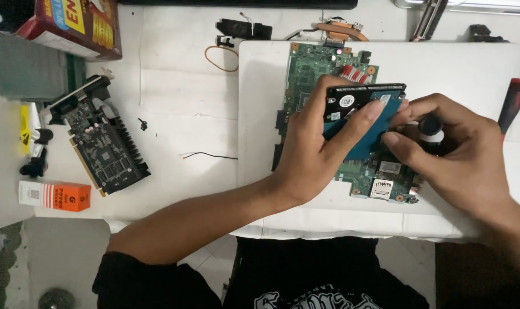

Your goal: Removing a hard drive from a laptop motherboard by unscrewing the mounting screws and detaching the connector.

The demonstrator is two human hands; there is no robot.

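A white worktable [180, 86] fills the frame, its far edge cut off at the top and its near edge ending just above the seated person's dark shirt. On it lies a white panel [472, 68], bare along its right and near margins, which carries a green laptop motherboard [314, 68]. The board's middle and right side are hidden under both hands; only its top end and lower right corner show.

Over the board, the left hand [317, 151] grips a hard drive [357, 100], tilted with its black top face up and its blue underside turned toward the person, fingers wrapped round the left edge and the thumb pressed across the blue face. The right hand [460, 154] is closed around a small dark-tipped object [430, 126] at the drive's right edge; what it is cannot be made out.

To the left, well apart, sits a black graphics card [105, 146] with open tabletop between it and the panel. A red carton [82, 26] is cropped by the top left corner. A red-handled screwdriver [511, 106] lies at the right edge. An orange-and-white box [55, 195] rests near the table's front left edge. A rubber band [221, 58] and a thin black wire [208, 155] lie in the clear stretch.
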